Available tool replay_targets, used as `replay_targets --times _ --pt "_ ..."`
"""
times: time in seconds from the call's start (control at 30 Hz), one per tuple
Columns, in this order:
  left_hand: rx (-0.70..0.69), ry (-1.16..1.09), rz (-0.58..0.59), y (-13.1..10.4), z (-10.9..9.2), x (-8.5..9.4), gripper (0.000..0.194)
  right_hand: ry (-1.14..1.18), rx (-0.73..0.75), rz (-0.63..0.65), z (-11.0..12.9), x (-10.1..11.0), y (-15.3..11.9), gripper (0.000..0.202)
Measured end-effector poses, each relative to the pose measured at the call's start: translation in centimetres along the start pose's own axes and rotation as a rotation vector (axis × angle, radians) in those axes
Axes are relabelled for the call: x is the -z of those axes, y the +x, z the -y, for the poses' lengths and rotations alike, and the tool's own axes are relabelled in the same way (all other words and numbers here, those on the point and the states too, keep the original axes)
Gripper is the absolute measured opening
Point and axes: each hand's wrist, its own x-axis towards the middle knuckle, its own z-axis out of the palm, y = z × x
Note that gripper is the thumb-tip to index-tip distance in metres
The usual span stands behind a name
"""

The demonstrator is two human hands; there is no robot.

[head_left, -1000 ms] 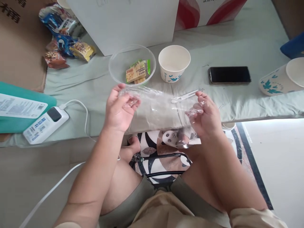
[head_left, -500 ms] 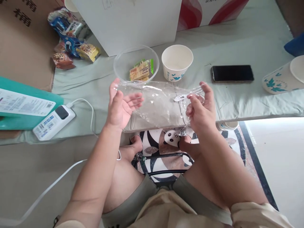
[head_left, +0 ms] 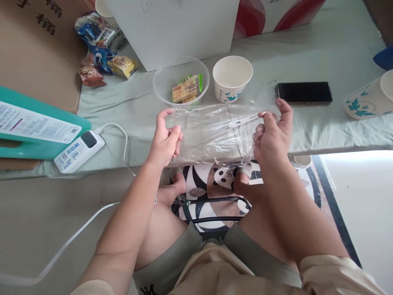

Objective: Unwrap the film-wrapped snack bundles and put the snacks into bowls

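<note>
A clear plastic bag point(head_left: 211, 133) is stretched between my two hands above the front edge of the cloth-covered surface. My left hand point(head_left: 167, 141) is closed on its left end, thumb against the curled fingers. At the other end my right hand point(head_left: 273, 131) pinches the film between thumb and fingers, with the index finger raised. Just behind the bag stands a clear plastic bowl point(head_left: 159, 92) holding small wrapped snacks point(head_left: 186, 90). A white paper cup point(head_left: 232, 78) with blue leaves is upright beside the bowl.
A phone point(head_left: 303, 93) lies right of the cup, and another paper cup point(head_left: 362, 100) lies on its side farther right. At left are a white power bank point(head_left: 80, 151) with a cable, a green container point(head_left: 37, 127) and a pile of snack packets point(head_left: 104, 57). A white box point(head_left: 178, 28) stands behind.
My left hand has gone from spread fingers to closed on the bag's left end. Both hands have moved slightly apart, and the bag is pulled tauter and wider.
</note>
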Motion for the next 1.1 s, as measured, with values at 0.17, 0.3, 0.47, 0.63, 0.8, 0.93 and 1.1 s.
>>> replay_targets --times 0.17,0.3,0.47,0.63,0.8,0.93,1.1 --pt "0.03 0.162 0.012 0.6 0.2 0.0 0.039 -0.005 0.053 -0.095 1.0 0.0 0.5 0.038" --pt "-0.061 0.063 -0.108 1.2 0.1 -0.2 0.024 -0.02 0.052 -0.158 1.8 -0.2 0.3 0.037" --pt "0.001 -0.202 -0.052 1.3 -0.9 0.3 0.03 -0.039 0.047 -0.157 1.9 -0.5 0.4 0.028" --pt "0.08 -0.288 0.121 1.4 -1.0 1.2 0.05 -0.039 -0.019 -0.262 1.7 -0.4 1.3 0.027" --pt "0.043 -0.34 0.061 1.7 -0.2 1.4 0.04 0.002 -0.046 -0.291 2.1 -0.6 1.2 0.029" --pt "0.119 -0.315 0.02 1.7 -0.2 1.3 0.052 0.023 -0.074 -0.286 2.4 -1.0 0.8 0.029" --pt "0.314 -0.2 0.079 1.8 -0.3 1.5 0.055 0.043 -0.117 -0.304 3.0 -1.5 0.7 0.029"
